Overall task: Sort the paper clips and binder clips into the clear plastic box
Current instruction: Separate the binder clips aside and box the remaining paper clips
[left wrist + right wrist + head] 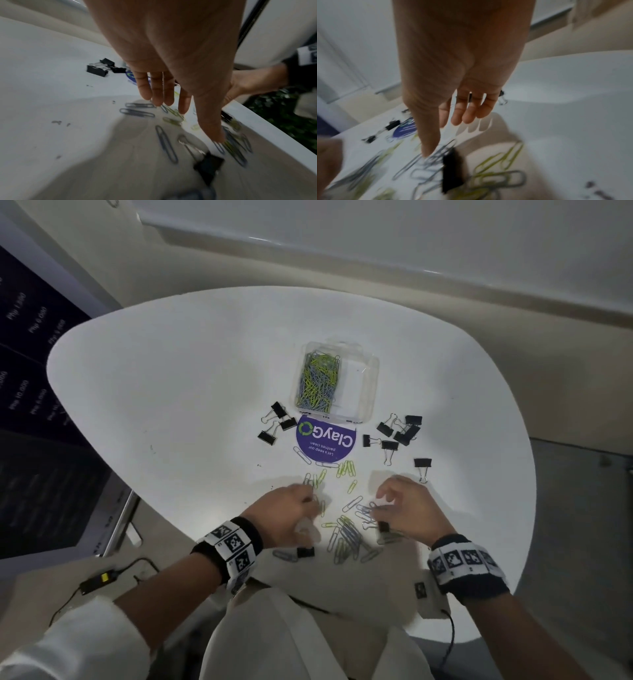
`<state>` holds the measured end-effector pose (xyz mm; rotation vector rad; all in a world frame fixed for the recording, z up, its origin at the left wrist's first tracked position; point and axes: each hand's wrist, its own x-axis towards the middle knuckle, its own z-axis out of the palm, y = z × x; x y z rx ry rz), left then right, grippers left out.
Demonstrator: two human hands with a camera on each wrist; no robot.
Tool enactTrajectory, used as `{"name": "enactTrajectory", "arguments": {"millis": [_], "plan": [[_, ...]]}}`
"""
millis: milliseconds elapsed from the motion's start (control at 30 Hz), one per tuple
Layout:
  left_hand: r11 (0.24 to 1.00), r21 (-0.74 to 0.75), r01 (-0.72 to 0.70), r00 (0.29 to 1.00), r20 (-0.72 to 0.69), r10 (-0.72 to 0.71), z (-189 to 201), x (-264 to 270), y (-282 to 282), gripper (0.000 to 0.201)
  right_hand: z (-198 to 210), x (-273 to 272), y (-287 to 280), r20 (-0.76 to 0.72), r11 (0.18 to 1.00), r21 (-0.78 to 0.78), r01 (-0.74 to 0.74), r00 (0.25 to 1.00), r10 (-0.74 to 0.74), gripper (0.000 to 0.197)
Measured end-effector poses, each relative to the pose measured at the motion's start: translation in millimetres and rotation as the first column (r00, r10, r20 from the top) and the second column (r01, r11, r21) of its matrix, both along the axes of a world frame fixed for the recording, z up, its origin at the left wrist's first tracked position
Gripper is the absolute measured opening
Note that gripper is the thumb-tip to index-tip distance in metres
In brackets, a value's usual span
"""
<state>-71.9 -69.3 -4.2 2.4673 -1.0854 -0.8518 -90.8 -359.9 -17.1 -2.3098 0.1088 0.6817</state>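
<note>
Ahead of my hands: loose paper clips (pixel 346 534) litter the near table (pixel 171 378). Clear plastic box (pixel 337 381) stands mid-table, purple sticker (pixel 325 441) just before it. Binder clips (pixel 277 422) flank the route left, another cluster (pixel 397 433) right (a lone one nearer the edge). I find bare surface far left and far right.

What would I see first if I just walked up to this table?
Probably the clear plastic box in the middle of the white table, its left half stuffed with green and grey paper clips. Just in front of it lies a round purple sticker, with black binder clips scattered on both sides. Nearest the person, both hands reach into a loose pile of paper clips.
</note>
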Motion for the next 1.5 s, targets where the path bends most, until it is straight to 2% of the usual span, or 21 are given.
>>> {"name": "enactTrajectory", "arguments": {"millis": [67,133,233,333,433,567,667,733,833,967,1067,1133,1233,1367,1433,1500], "plan": [[0.993,0.077,0.087,0.996,-0.033,-0.085,-0.8,-9.9,-5.5,0.061,4.2,-6.0,-19.5,-0.089,0.999,-0.01,0.032,0.995,-0.032,0.037],[0.984,0.13,0.123,0.992,-0.057,-0.117,-2.7,-15.6,-9.9,0.059,4.1,-14.4,-31.3,-0.149,0.999,-0.034,-0.032,0.988,0.026,0.045],[0.992,0.063,0.114,0.993,-0.052,-0.111,-6.4,-20.2,-13.9,0.047,-3.5,-25.4,-31.3,-0.13,0.999,-0.039,-0.025,0.991,0.019,0.039],[0.996,0.053,0.077,0.995,-0.071,-0.073,-10.5,-20.6,-15.8,0.046,-7.3,-28.6,-20.3,-0.113,0.999,-0.029,0.015,0.993,-0.019,0.03],[0.998,0.052,0.03,0.994,-0.106,-0.024,-9.3,-17.2,-19.1,0.04,-7.9,-27.1,-9.4,-0.135,0.999,0.007,0.05,0.99,-0.048,0.032],[0.998,0.049,0.025,0.998,-0.059,-0.022,-14.6,-17.2,-18.4,0.035,-7.9,-24.8,1.8,-0.14,0.998,-0.028,0.05,0.989,-0.054,0.042],[1.0,0.016,0.019,0.998,-0.055,-0.018,-20.9,-19.1,-18.6,0.033,-3.2,-23.1,11.7,-0.11,0.998,-0.054,0.019,0.994,-0.025,0.034],[0.998,-0.032,-0.047,0.995,-0.085,0.044,-22.8,-18.0,-18.8,0.03,-1.4,-22.3,18.2,-0.089,0.997,-0.076,0.023,0.996,-0.029,0.025],[0.968,-0.101,-0.231,0.961,-0.177,0.211,-16.5,-10.4,-17.0,0.021,-0.9,-22.3,22.5,-0.108,0.996,-0.068,0.051,0.992,-0.058,0.02],[0.862,-0.188,-0.471,0.873,-0.239,0.425,-5.2,14.8,-3.2,0.022,4.2,-20.5,22.4,-0.128,0.994,0.056,0.09,0.988,-0.082,0.021],[0.792,-0.22,-0.569,0.822,-0.109,0.56,-8.0,42.6,13.5,0.023,7.1,-14.3,21.0,-0.115,0.967,0.183,0.177,0.981,-0.157,0.017],[0.754,-0.211,-0.622,0.774,-0.023,0.633,-15.2,61.3,24.1,0.022,6.1,-6.5,19.3,-0.08,0.955,0.195,0.225,0.974,-0.213,0.014],[0.727,-0.195,-0.658,0.737,0.027,0.675,-25.7,79.2,35.1,0.021,0.7,11.0,13.5,-0.015,0.932,0.157,0.326,0.945,-0.328,0.012],[0.759,-0.232,-0.608,0.768,0.069,0.637,-27.8,82.4,36.4,0.022,-3.2,37.7,2.4,0.125,0.892,-0.001,0.451,0.885,-0.448,0.015],[0.794,-0.245,-0.557,0.802,0.088,0.59,-22.9,75.7,36.1,0.022,-5.3,45.4,-1.9,0.128,0.865,-0.011,0.501,0.859,-0.496,0.014],[0.848,-0.192,-0.493,0.857,0.058,0.512,-13.9,65.5,35.9,0.029,-7.5,48.4,-3.7,0.109,0.871,-0.033,0.49,0.868,-0.485,0.014]]}}
